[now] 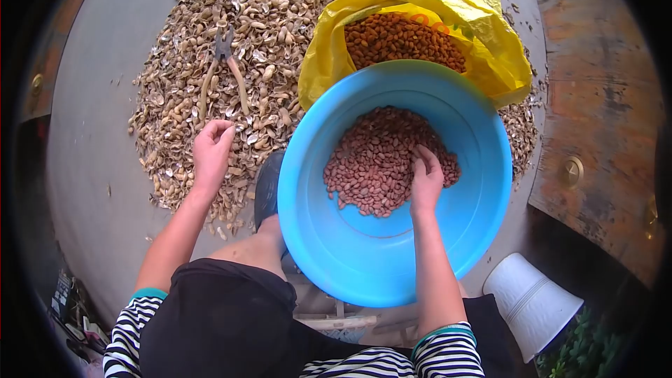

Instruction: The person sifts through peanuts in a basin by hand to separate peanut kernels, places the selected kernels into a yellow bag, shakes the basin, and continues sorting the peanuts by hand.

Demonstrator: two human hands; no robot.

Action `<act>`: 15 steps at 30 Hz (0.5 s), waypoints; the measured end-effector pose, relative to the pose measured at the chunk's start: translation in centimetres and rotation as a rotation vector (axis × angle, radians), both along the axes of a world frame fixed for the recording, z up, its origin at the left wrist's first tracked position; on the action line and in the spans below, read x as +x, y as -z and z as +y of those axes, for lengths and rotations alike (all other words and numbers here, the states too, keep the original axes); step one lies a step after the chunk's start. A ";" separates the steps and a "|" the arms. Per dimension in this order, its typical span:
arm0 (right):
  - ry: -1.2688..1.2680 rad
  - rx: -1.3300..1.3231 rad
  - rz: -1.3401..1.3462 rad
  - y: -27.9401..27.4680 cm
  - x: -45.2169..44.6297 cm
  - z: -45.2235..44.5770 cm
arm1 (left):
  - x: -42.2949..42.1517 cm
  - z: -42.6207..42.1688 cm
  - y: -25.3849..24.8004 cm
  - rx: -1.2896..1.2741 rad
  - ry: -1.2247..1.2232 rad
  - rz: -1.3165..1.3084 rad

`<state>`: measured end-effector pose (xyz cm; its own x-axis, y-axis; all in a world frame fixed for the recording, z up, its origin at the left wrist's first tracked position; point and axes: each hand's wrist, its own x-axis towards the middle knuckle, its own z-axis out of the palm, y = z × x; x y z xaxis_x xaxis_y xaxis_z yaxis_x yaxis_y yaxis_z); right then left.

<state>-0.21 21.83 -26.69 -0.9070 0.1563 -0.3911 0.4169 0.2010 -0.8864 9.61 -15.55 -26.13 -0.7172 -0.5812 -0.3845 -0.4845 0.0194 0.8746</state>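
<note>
A wide blue basin (329,252) rests over my lap, holding a heap of reddish shelled peanuts (371,168). My right hand (426,182) reaches into it, fingers curled together at the right side of the heap and touching the kernels; whatever is between the fingertips is hidden. Over the pile of peanut shells (262,21) on the left, my left hand (213,154) hovers with thumb and fingers pressed together. I cannot make out anything in that pinch. Pliers (225,63) with worn handles lie on the shells just beyond my left hand, jaws pointing away.
Behind the basin stands an open yellow bag (322,49) full of darker orange-brown kernels (406,40). A white bucket (532,301) is tipped at lower right, by a wooden door (595,98). My dark shoe (267,189) sits between shells and basin.
</note>
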 end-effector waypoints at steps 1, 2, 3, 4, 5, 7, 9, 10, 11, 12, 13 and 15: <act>-0.072 0.193 0.106 0.5 -0.3 0.2 | 0.0 0.0 0.1 -0.003 0.000 0.002; -0.143 0.387 0.213 0.4 -0.6 0.0 | 0.0 0.0 0.1 -0.006 0.000 0.004; -0.144 0.387 0.211 0.4 -1.0 -0.3 | 0.0 0.0 0.1 -0.006 -0.001 0.002; -0.160 0.479 0.267 0.4 -1.5 -0.5 | 0.0 0.0 0.0 -0.012 0.001 0.003; -0.177 0.571 0.322 0.5 -2.0 -0.8 | 0.0 0.1 -0.1 -0.018 0.002 0.003; -0.236 0.629 0.397 1.5 -3.1 -1.2 | 0.0 0.1 -0.1 -0.015 -0.002 0.001; -0.293 0.686 0.472 2.0 -3.9 -1.6 | -0.1 0.1 -0.1 -0.014 -0.004 0.000; -0.338 0.698 0.483 2.3 -4.0 -1.9 | -0.1 0.1 0.0 -0.003 -0.006 0.006; -0.384 0.711 0.495 2.5 -4.0 -2.1 | 0.0 0.1 0.0 0.008 -0.009 0.013; -0.385 0.709 0.494 2.7 -3.8 -2.3 | 0.0 0.1 -0.2 0.008 -0.009 0.011; -0.410 0.753 0.512 2.9 -3.4 -2.6 | -0.1 0.0 -0.4 0.008 0.005 -0.013; -0.436 0.797 0.529 2.7 -2.2 -3.2 | 0.0 0.0 -0.4 0.010 0.020 -0.039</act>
